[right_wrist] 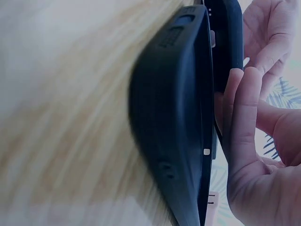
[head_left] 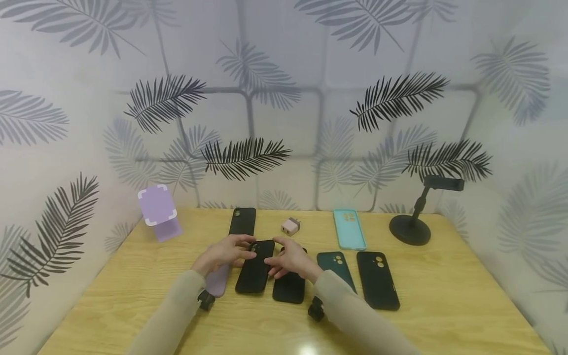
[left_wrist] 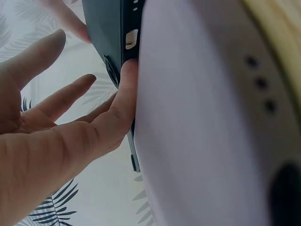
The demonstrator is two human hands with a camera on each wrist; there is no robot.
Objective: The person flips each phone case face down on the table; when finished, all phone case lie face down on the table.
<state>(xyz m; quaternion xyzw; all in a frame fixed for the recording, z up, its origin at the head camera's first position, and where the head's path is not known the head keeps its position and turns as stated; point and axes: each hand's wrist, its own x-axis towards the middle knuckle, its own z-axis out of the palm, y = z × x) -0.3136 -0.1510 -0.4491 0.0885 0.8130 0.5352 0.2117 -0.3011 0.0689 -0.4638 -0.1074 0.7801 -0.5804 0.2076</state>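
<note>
In the head view a black phone case (head_left: 253, 273) with a camera cutout lies between my two hands. My left hand (head_left: 224, 251) reaches over its upper left edge, fingers spread, one fingertip touching its side in the left wrist view. At its right edge is my right hand (head_left: 290, 257), fingers loosely extended with the tips close to the case. A second black case (head_left: 288, 290) lies under my right hand, partly hidden; its raised rim (right_wrist: 204, 122) fills the middle of the right wrist view. Below my left hand lies a lilac case (head_left: 216, 283), large in the left wrist view.
Behind my left hand lies another black case (head_left: 242, 221). A charger plug (head_left: 290, 226), a turquoise case (head_left: 349, 229) and a black phone stand (head_left: 410, 229) stand farther back. To the right are a dark teal case (head_left: 336, 266) and a black case (head_left: 377, 281); a lilac stand (head_left: 157, 207) is back left.
</note>
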